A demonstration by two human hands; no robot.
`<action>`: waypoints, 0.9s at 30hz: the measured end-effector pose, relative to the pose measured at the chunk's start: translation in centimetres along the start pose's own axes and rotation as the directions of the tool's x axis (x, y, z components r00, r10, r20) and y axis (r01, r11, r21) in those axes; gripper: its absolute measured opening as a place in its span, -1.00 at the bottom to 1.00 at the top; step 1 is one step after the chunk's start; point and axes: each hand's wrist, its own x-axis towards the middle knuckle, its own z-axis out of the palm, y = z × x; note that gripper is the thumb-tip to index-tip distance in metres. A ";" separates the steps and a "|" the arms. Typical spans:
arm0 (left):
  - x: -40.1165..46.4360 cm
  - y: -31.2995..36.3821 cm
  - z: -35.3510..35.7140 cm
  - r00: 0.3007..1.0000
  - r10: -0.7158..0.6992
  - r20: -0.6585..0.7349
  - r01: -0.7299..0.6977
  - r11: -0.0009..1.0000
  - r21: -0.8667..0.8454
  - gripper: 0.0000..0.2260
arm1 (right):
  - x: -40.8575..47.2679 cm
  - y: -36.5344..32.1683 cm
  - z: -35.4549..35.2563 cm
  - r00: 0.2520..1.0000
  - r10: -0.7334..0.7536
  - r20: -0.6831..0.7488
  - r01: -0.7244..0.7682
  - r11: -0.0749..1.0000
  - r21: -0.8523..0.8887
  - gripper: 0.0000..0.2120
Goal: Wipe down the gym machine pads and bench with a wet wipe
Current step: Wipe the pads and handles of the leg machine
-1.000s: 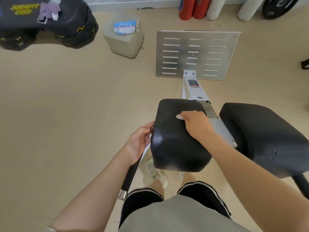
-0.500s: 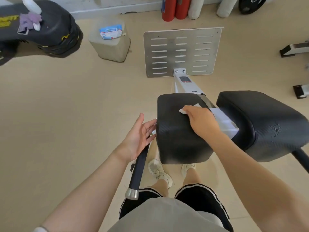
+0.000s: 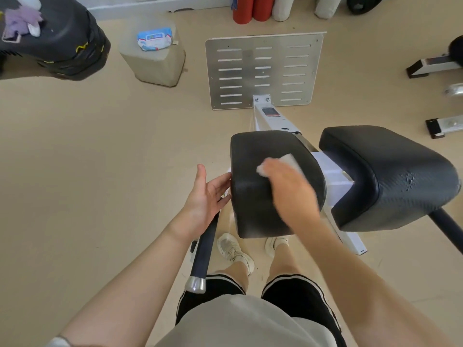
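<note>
The wet wipe lies flat on top of the left pad, pinned under your right hand, whose fingers are pressed down over it. It looks thin, limp and likely to bunch, so keep a flat palm on its middle. Your left hand is open, fingertips touching the pad's side, holding nothing. The right pad sits just beside, not yet reached.

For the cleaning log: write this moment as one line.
right hand: pressing wet wipe on left pad | left hand: open beside pad
</note>
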 end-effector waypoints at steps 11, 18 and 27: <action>-0.3 -0.5 1.0 0.999 0.051 0.003 -0.051 0.991 0.125 -0.35 | -2.1 -3.9 4.3 0.974 -0.225 0.009 0.224 0.963 -0.151 -0.62; -1.3 -1.4 0.9 0.994 0.094 -0.046 -0.090 0.991 0.095 -0.38 | -3.7 0.8 1.1 0.989 -0.135 -0.055 0.123 0.975 -0.184 -0.46; -1.2 -2.9 2.3 0.986 0.128 -0.109 -0.125 0.992 0.030 -0.41 | -4.2 0.6 4.5 0.984 -0.169 -0.052 0.145 0.939 -0.312 -0.52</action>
